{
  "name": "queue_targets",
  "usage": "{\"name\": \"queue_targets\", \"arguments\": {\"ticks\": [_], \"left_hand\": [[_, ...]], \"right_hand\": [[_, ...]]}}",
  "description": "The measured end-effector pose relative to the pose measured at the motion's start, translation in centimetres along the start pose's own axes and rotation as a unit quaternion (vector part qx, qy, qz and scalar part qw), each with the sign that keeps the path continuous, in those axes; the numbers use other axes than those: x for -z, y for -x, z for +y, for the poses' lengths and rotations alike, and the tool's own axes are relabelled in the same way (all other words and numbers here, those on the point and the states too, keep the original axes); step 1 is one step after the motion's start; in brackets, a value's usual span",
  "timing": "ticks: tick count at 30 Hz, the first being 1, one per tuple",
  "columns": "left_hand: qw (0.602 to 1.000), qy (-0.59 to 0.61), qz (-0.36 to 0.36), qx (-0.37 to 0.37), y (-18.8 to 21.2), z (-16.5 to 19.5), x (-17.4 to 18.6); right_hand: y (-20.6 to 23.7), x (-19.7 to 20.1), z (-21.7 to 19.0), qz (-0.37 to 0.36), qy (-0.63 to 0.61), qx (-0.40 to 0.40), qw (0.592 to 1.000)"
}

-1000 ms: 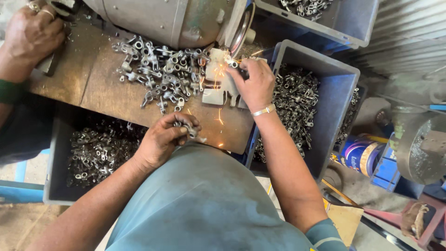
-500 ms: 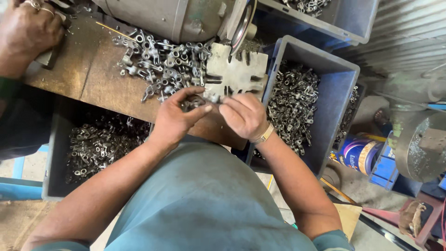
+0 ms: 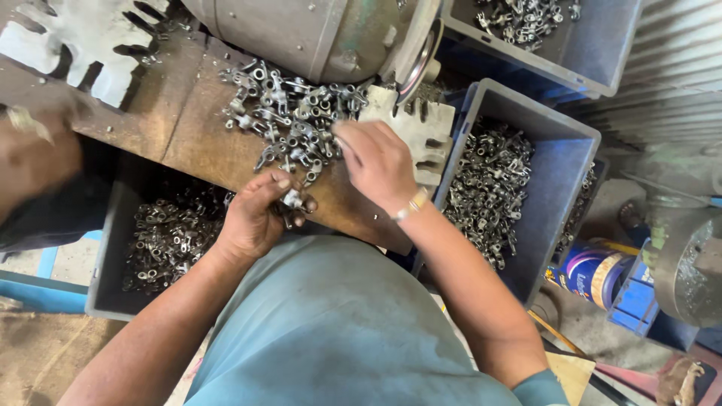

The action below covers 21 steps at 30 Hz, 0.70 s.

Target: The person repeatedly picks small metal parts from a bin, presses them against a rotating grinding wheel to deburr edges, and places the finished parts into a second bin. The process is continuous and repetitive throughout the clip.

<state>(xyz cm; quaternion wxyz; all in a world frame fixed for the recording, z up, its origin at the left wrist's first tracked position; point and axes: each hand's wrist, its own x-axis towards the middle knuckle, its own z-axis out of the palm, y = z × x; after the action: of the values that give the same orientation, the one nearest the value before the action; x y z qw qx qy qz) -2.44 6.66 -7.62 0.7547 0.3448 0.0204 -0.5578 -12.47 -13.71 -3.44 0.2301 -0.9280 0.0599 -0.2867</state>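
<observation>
My left hand (image 3: 259,214) is curled at the near edge of the wooden bench (image 3: 180,128), shut on a small metal lug (image 3: 292,200) at its fingertips. My right hand (image 3: 376,162) reaches over the pile of loose metal lugs (image 3: 289,120), fingers bent down onto the pieces; whether it grips one is hidden. Just beyond it lies a pale notched block (image 3: 417,128), close to the grinding wheel (image 3: 417,49) of the grey motor (image 3: 301,30).
A grey bin (image 3: 556,150) full of lugs stands at the right, another bin of lugs (image 3: 105,286) sits below the bench at left, and a third (image 3: 602,45) at the top right. Another person's arm (image 3: 34,162) shows at far left. A blue can (image 3: 594,274) stands on the floor.
My right hand has moved from in front of my body up onto the lug pile. The left hand dropped slightly towards the bench edge. The view shifted, so everything sits closer.
</observation>
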Motion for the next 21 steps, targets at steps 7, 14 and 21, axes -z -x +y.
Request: {"name": "queue_targets", "arguments": {"ticks": [7, 14, 21], "left_hand": [[0.993, 0.069, -0.094, -0.013, 0.6, 0.5, -0.1], [0.955, -0.286, 0.043, -0.073, -0.6, 2.5, -2.0], [0.899, -0.437, -0.037, -0.001, -3.8, 4.1, -6.5]], "right_hand": [[-6.2, -2.6, 1.3, -0.115, 0.032, 0.088, 0.989], [-1.3, -0.2, 0.8, -0.078, -0.354, -0.244, 0.899], [2.2, 3.6, 1.1, -0.145, -0.546, -0.326, 0.758]]}}
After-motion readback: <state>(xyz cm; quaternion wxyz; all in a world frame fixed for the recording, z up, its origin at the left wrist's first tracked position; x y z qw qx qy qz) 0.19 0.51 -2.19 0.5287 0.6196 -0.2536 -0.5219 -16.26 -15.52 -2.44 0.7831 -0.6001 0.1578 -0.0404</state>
